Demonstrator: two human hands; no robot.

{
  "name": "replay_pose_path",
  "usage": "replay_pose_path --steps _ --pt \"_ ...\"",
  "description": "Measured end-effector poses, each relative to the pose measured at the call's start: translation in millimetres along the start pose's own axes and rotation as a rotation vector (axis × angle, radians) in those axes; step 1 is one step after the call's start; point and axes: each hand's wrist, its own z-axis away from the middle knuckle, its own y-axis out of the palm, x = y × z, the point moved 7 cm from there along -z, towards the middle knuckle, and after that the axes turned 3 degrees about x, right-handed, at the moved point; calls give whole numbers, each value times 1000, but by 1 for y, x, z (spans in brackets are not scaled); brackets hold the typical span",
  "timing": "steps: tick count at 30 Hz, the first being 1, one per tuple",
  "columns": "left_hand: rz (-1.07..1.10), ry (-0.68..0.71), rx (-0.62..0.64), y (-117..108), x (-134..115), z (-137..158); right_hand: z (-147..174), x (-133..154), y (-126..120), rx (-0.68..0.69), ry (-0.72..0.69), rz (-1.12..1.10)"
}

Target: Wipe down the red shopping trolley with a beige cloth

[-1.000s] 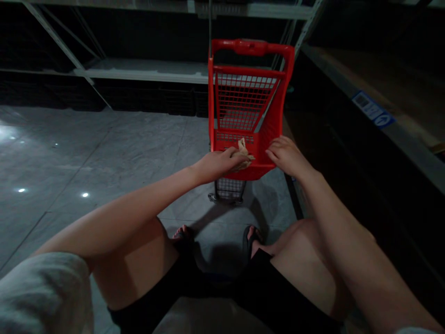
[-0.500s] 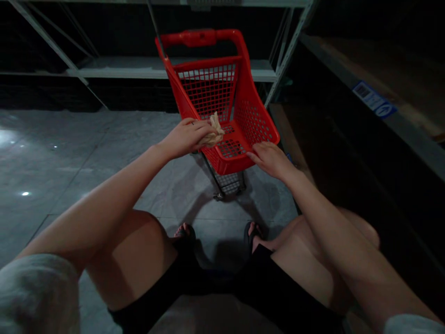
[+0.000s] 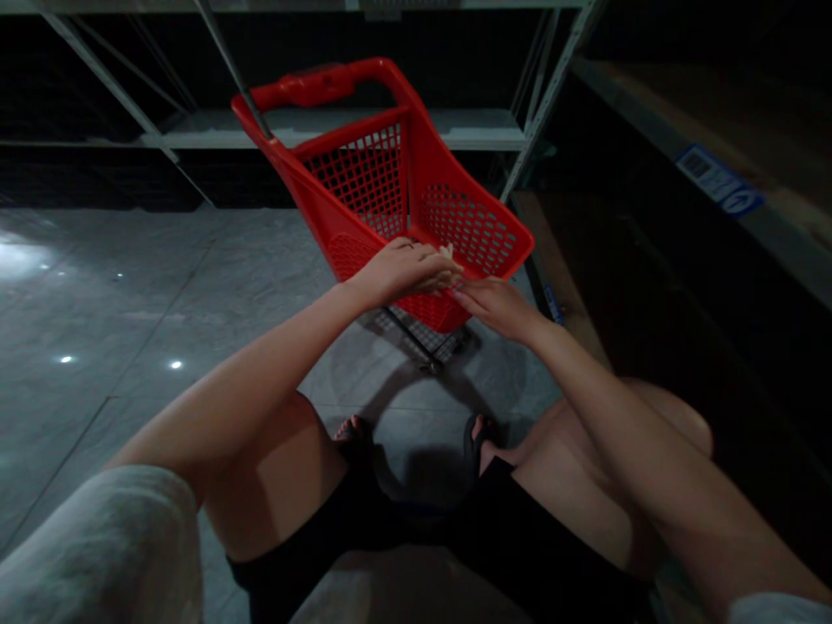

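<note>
A small red plastic shopping cart (image 3: 477, 221) stands in front of me, turned at an angle, its near edge toward my knees. My left hand (image 3: 399, 270) is closed over a crumpled beige cloth (image 3: 450, 258), pressing it at the near rim of the basket. Most of the cloth is hidden under the fingers. Right beside it, my right hand (image 3: 497, 305) grips the same rim near the corner, fingertips almost touching the cloth. A grey pole (image 3: 230, 61) rises from the cart's handle end.
Behind the cart stands a white metal rack (image 3: 468, 134). A dark shelf with a blue and white label (image 3: 718, 180) runs along the right. The grey floor (image 3: 149, 303) stretches to the left. My feet in black flip-flops (image 3: 479, 433) flank the cart's near wheels.
The cart has swung round, its handle end moving left. My left hand with the cloth has slid right along the rim toward my right hand, which has shifted slightly.
</note>
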Motion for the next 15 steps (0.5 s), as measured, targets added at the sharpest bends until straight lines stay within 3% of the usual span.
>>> replay_pose_path --steps 6,9,12,15 --pt "-125 -278 -53 -33 96 50 13 -30 -3 2 -60 -2" --pt "-178 -419 -111 -47 119 69 16 -37 -3 -41 -46 28" --pt "-154 -377 -93 -37 87 58 18 -41 -3 -64 -41 44" --pt "-122 -140 -41 -13 15 28 20 -47 -2 -61 -31 42"
